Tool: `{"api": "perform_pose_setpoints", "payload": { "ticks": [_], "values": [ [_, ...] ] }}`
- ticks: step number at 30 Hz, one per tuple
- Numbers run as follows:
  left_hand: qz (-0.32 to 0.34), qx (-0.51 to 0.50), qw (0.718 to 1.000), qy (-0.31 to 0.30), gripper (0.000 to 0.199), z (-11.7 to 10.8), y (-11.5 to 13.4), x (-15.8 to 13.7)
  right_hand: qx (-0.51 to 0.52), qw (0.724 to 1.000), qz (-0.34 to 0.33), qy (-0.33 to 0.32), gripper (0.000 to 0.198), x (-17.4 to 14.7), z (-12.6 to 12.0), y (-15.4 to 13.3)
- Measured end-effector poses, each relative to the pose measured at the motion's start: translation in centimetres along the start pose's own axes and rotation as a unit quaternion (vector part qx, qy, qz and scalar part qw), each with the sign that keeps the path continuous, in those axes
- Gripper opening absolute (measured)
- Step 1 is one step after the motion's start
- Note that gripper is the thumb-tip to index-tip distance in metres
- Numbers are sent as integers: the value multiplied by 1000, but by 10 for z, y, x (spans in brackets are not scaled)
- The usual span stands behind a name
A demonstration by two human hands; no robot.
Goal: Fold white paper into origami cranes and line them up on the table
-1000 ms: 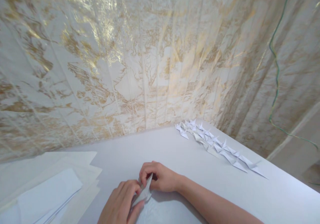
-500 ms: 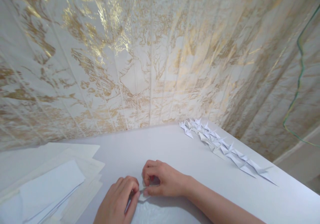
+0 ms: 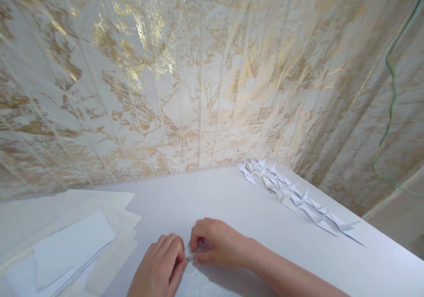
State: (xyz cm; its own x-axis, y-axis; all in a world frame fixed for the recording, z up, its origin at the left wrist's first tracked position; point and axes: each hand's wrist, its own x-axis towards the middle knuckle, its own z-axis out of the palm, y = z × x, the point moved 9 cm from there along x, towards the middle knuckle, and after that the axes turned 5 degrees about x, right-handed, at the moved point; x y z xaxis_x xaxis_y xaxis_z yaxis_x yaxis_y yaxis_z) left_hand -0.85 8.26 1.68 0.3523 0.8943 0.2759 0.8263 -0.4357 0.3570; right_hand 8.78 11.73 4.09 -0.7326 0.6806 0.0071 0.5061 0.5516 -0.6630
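Note:
At the front of the table, my left hand has its thumb and fingers closed on a small piece of folded white paper. From the right, my right hand pinches the other side of the paper between thumb and fingertips. Most of the paper is hidden by the fingers, so its shape cannot be made out. Below both hands lies a crinkled, shiny whitish patch on the table.
Several folded white paper cranes stand in rows along the table's right edge. Loose white paper sheets are piled at the left. A gold-patterned curtain hangs behind the white table. A green cord dangles at the right.
My right hand has come slightly lower and its fingertips have closed in nearer my left hand. Less of the folded paper shows between them. The view has shifted a little.

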Motion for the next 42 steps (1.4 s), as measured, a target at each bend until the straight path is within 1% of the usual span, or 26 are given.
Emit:
{"api": "perform_pose_setpoints", "payload": {
  "ticks": [3,5,6,9,12,17,20,23,26,28,31,36,39,42],
  "values": [
    [-32,-21,999,-10,13,-3,-2,0,58,997,43,6,28,0,1,8],
    [-43,-33,999,-6,6,-4,-3,-1,72,996,49,9,33,-1,2,10],
    [-41,-38,998,-4,3,-4,-3,-1,62,997,46,17,34,-1,1,10],
    [-26,-35,999,-3,15,-2,-3,-2,3,998,50,38,30,0,-2,12],
    [-16,-16,1000,-5,19,0,-3,-2,-17,998,56,29,23,0,0,14],
    [-18,-18,1000,-11,12,-1,-1,-1,14,997,54,44,22,0,-3,13],
    [-16,-25,999,-11,8,-3,2,0,23,997,58,45,18,0,-3,14],
    [-20,-18,1000,-5,11,-6,3,1,24,997,54,39,12,0,-1,16],
    [-15,-6,1000,-11,14,-6,4,1,33,998,46,38,12,1,1,15],
    [-10,-6,1000,-14,16,-6,3,0,45,998,30,41,11,2,1,12],
    [-19,-28,999,-1,21,-9,-1,0,64,996,10,53,10,1,-1,5],
    [-56,-80,995,7,27,-11,-7,1,77,994,-10,78,10,-1,-11,-2],
    [-78,-117,990,11,30,-15,-9,0,92,992,-9,82,9,-1,-20,0],
    [-105,-156,982,35,32,-22,-15,0,106,990,-2,93,9,-1,-32,5]
  ]
}}
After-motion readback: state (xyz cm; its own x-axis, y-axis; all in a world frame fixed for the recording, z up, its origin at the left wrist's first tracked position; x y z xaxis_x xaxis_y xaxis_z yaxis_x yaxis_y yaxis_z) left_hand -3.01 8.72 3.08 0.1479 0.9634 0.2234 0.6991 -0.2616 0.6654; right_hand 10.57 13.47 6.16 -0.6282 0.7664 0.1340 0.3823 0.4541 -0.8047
